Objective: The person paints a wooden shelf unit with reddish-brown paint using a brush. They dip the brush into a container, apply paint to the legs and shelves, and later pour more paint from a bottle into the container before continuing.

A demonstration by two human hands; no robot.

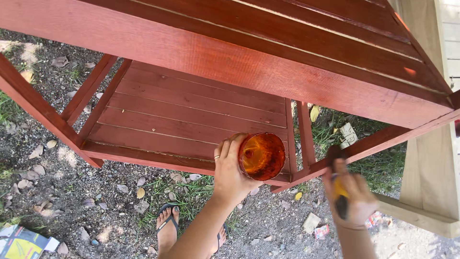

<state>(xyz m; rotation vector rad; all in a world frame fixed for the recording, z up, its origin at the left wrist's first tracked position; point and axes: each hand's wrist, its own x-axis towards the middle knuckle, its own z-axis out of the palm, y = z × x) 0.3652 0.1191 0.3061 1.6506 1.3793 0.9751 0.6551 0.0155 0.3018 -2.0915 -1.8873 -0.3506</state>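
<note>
The left hand [230, 175] is clamping its fingers around a tilted cup [262, 156] of stain beside the lower shelf [191, 117] while the blurred right hand [352, 199] is gripping a brush [338, 184] against the rail [383, 139]; tilting risks spilling.

Cup [261, 156] left of brush [339, 189] (under tabletop [230, 62])

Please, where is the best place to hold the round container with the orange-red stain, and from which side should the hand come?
Probably round its side wall, coming from the left, as the left hand holds the container now: its open mouth faces up, so the wet inside stays untouched.
</note>
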